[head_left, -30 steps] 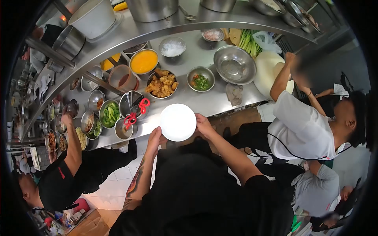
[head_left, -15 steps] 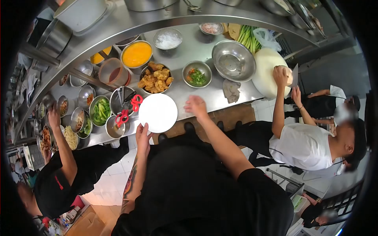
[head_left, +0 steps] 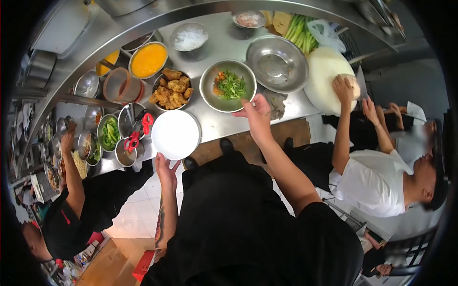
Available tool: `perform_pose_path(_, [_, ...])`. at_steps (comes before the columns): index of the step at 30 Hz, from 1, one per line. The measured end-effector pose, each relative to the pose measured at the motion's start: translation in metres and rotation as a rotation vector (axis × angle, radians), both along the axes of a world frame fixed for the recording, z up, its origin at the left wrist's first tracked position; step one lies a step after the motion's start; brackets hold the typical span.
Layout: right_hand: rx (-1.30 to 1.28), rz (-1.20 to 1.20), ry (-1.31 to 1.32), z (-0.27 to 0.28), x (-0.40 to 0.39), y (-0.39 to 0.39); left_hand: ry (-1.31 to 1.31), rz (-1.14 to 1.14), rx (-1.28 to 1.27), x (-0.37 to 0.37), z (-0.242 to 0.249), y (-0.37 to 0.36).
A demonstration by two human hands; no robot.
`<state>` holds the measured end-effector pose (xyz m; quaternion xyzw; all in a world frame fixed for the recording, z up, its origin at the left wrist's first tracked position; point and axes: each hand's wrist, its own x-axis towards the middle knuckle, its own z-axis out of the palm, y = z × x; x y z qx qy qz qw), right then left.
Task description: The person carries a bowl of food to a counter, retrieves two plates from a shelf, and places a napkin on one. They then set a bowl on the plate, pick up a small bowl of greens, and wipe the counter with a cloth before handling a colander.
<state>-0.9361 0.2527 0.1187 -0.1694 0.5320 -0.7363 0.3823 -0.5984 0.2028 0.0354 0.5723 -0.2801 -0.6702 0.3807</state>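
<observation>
My right hand (head_left: 258,119) grips the near rim of a steel bowl (head_left: 207,98), thumb over the edge and fingers outside it. The bowl holds chopped green onion (head_left: 233,86) with some orange bits. My left hand (head_left: 167,172) is palm up, fingers apart, at the near edge of a white plate (head_left: 176,135); a fingertip seems to touch its rim. The plate lies by the counter's front edge. Left of it are red-handled scissors (head_left: 146,125) standing in steel containers. Fried chicken pieces (head_left: 172,90) fill a bowl behind the plate.
A wide steel basin (head_left: 292,59) and a grey cloth (head_left: 276,104) lie right of my bowl. Beyond, a person in white (head_left: 377,174) has a hand on a large pale block (head_left: 320,78). Another person (head_left: 78,200) works at left. A metal shelf (head_left: 200,13) arches overhead.
My right hand has reached forward and taken hold of the green-onion bowl, which looks larger and nearer. My left hand has drawn back slightly from the plate and its thumb is off the top.
</observation>
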Motion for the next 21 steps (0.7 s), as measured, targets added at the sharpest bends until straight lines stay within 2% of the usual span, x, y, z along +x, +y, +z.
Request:
perform_pose_path(3, [-0.077, -0.059, 0.057, 0.057, 0.012, 0.028, 0.01, -0.128, 0.092, 0.003, -0.002, 0.002])
perform_pose_path(7, [-0.144, -0.073, 0.085, 0.092, 0.023, 0.052, 0.083, -0.287, 0.161, 0.001, 0.004, -0.002])
perform_pose_path(21, [-0.175, -0.085, 0.1, 0.094, 0.033, 0.051, 0.139, -0.272, 0.116, 0.007, -0.001, 0.003])
